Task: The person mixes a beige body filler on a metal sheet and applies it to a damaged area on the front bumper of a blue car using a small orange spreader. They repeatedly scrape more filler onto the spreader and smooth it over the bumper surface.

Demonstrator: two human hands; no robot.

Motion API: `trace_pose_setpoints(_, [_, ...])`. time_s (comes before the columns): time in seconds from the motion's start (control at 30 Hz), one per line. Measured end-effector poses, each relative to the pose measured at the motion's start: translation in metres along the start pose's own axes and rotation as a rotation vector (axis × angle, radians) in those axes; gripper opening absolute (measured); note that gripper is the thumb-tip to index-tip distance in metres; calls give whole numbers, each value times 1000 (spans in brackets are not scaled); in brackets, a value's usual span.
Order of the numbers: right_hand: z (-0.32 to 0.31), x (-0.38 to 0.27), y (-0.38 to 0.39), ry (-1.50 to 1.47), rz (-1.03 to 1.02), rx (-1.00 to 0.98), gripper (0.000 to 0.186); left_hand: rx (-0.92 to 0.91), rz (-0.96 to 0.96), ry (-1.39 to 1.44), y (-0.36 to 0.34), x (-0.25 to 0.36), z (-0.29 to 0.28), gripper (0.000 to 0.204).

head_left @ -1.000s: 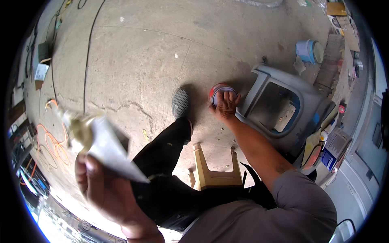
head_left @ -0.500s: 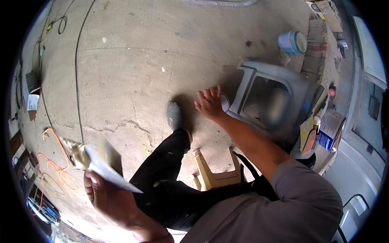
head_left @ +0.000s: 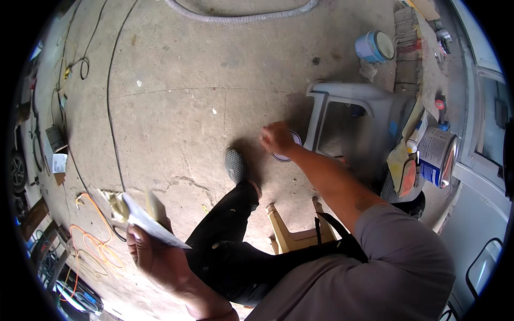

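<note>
My left hand (head_left: 150,251) grips flat metal putty blades (head_left: 150,222) with an olive-cream paste (head_left: 119,206) heaped on the front edge. My right hand (head_left: 277,138) has its fingers curled over a round can (head_left: 281,158) on the floor, partly hiding it; whether they hold anything is hidden. A grey plastic stool (head_left: 356,93) stands just right of that hand. My grey mesh shoe (head_left: 235,163) is just left of the can. Below my right forearm is a beige plastic stool (head_left: 292,241), crossed by a black strap.
A blue pail (head_left: 368,47) lies near the step at upper right. Tins (head_left: 433,155) and cards crowd the right side by a pale door panel (head_left: 466,203). A corrugated hose (head_left: 241,16) crosses the top; cables (head_left: 96,241) and boxes (head_left: 59,163) lie at left.
My right hand left the can with fingers spread, then curled back over it. My left hand still holds the blades, now slightly further right. The view has shifted.
</note>
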State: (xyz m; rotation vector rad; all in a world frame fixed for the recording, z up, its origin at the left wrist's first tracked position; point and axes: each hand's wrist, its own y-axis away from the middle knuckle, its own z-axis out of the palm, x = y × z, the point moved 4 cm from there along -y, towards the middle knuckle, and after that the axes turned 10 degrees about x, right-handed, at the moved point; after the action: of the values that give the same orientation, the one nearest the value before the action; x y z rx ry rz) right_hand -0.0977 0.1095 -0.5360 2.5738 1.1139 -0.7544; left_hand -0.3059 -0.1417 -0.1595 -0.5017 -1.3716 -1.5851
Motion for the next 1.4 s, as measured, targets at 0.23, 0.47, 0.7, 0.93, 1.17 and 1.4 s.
trace_pose_setpoints(0.23, [-4,71,5,96,523,65,33,-266,-112,9,7,6,-8,27])
trace_pose_setpoints(0.47, [-7,66,-3,134,629,273,27,-139,272,-800,-57,41,-62,34])
trace_pose_setpoints(0.7, [-17,56,13,99,463,288,19,-202,-14,-148,-14,5,-4,16])
trace_pose_setpoints(0.93, [-6,19,72,265,-14,236,32,-220,486,-870,-1,-1,-37,28])
trace_pose_setpoints(1.17, [-6,11,76,216,13,165,32,-110,685,-908,-8,23,-3,19])
trace_pose_setpoints(1.4, [-33,-5,67,206,34,307,35,-519,-239,-122,47,-39,53,18])
